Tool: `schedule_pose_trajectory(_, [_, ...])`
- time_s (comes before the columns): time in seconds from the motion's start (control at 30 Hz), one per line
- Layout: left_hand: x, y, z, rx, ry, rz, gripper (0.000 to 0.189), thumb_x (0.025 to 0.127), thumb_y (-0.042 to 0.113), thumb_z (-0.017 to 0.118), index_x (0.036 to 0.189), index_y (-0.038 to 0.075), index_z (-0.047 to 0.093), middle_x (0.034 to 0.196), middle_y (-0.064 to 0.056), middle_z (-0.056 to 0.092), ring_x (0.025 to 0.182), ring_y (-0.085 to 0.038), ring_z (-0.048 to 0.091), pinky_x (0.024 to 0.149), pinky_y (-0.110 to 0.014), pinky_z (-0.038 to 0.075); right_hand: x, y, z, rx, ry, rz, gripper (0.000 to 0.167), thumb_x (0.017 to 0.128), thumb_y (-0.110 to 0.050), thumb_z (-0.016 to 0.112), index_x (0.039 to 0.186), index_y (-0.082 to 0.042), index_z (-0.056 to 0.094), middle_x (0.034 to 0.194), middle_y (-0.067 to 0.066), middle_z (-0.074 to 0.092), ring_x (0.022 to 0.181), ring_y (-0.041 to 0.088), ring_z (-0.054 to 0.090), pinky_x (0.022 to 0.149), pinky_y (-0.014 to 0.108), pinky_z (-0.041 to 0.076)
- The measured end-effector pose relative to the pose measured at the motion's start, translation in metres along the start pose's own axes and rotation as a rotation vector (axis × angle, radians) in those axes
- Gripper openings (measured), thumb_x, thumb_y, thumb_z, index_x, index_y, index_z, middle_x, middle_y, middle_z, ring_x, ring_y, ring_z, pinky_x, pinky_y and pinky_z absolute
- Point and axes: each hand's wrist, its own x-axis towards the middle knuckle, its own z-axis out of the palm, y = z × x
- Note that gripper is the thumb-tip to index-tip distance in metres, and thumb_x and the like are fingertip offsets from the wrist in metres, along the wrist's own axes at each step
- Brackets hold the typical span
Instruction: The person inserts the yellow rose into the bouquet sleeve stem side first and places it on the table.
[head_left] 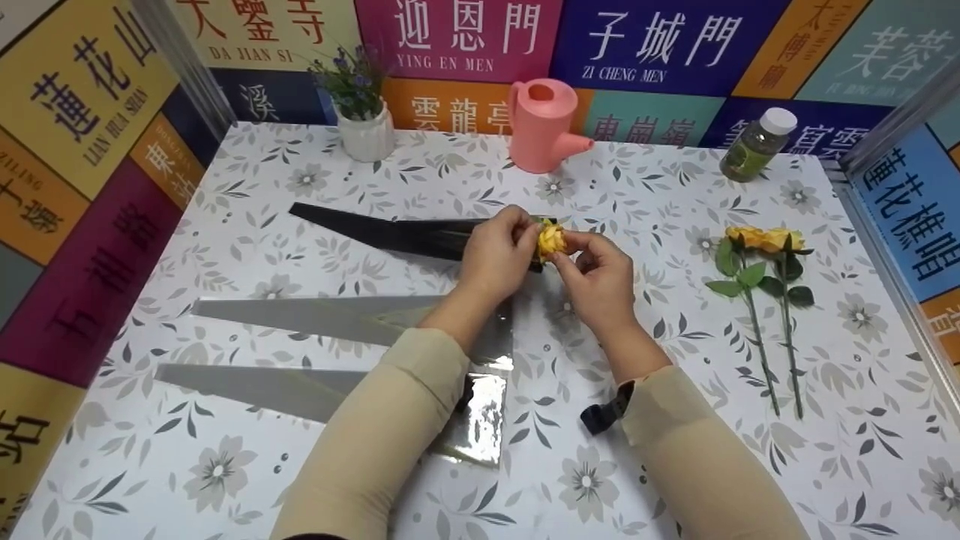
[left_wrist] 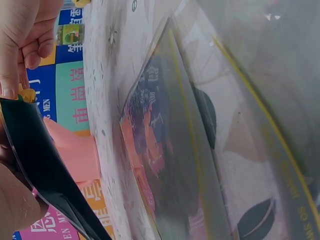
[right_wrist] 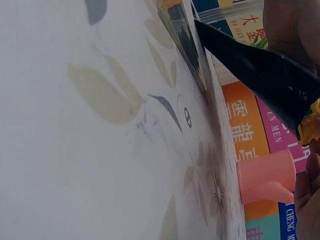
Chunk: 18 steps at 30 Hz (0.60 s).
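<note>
In the head view a black tapered flower sleeve (head_left: 424,238) lies across the upper middle, its narrow end to the left. My left hand (head_left: 491,255) grips it near its wide right end. A yellow rose (head_left: 551,238) shows at that opening, its stem hidden inside the sleeve. My right hand (head_left: 600,285) pinches the rose's bloom between thumb and fingers. Seen from the left wrist, the dark sleeve (left_wrist: 45,165) is held above the table. The right wrist view shows yellow petals (right_wrist: 311,125) peeking out of the sleeve's mouth.
Two clear grey sleeves (head_left: 300,319) (head_left: 247,382) lie below, partly under the left forearm. Two yellow roses (head_left: 765,240) rest at right. Along the back stand a potted plant (head_left: 365,135), a pink watering can (head_left: 544,127) and a white-capped bottle (head_left: 754,150). Printed walls (head_left: 637,45) enclose the table.
</note>
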Motion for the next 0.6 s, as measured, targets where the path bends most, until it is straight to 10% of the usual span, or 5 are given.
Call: schedule_pose_trajectory(0.6, [0.0003, 0.0038, -0.0032, -0.083, 0.007, 0.003, 0.018, 0.106, 0.023, 0.067, 0.102, 0.007, 0.07, 0.083, -0.001, 0.067, 0.075, -0.014, 0.06, 0.07, -0.027, 0.05, -0.0005, -0.0014, 0.0104, -0.049, 0.032, -0.017, 0.021, 0.087, 0.006, 0.081, 0.108, 0.005, 0.077, 0.086, 0.015, 0.071, 0.058, 0.007, 0.05, 0.052, 0.013, 0.04])
